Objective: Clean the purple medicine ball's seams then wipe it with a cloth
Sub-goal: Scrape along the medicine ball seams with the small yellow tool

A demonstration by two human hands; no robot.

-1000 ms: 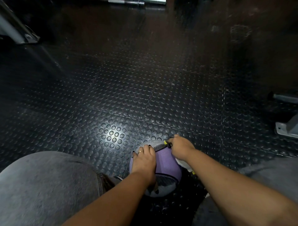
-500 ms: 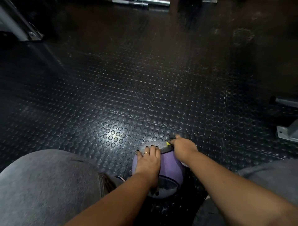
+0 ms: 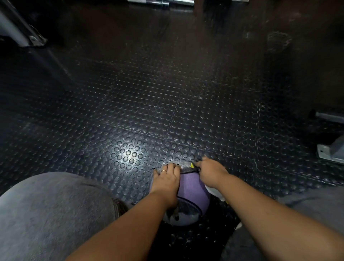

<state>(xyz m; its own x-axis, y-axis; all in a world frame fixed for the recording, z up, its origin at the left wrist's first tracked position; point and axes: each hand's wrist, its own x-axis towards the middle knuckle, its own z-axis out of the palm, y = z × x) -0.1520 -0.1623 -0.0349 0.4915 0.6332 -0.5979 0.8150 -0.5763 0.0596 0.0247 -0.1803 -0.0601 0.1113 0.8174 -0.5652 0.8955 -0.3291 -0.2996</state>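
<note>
The purple medicine ball (image 3: pixel 191 191) with grey panels sits on the studded floor between my knees. My left hand (image 3: pixel 165 177) lies over the ball's top left, fingers spread on it. My right hand (image 3: pixel 210 172) grips a small tool with a yellow and black tip (image 3: pixel 192 165) and holds it against the seam at the ball's far top. A white cloth (image 3: pixel 214 191) shows under my right wrist, beside the ball.
Black studded rubber floor (image 3: pixel 149 111) stretches ahead. My grey-trousered knees (image 3: pixel 55 214) flank the ball. A metal bracket (image 3: pixel 331 154) and a bar (image 3: pixel 329 117) lie at the right, a machine frame (image 3: pixel 20 31) at the far left, and a steel bar (image 3: pixel 163 2) at the top edge.
Both hands have stayed on the ball. The right hand with the tool shifted slightly along the top seam, and the view moved a little.
</note>
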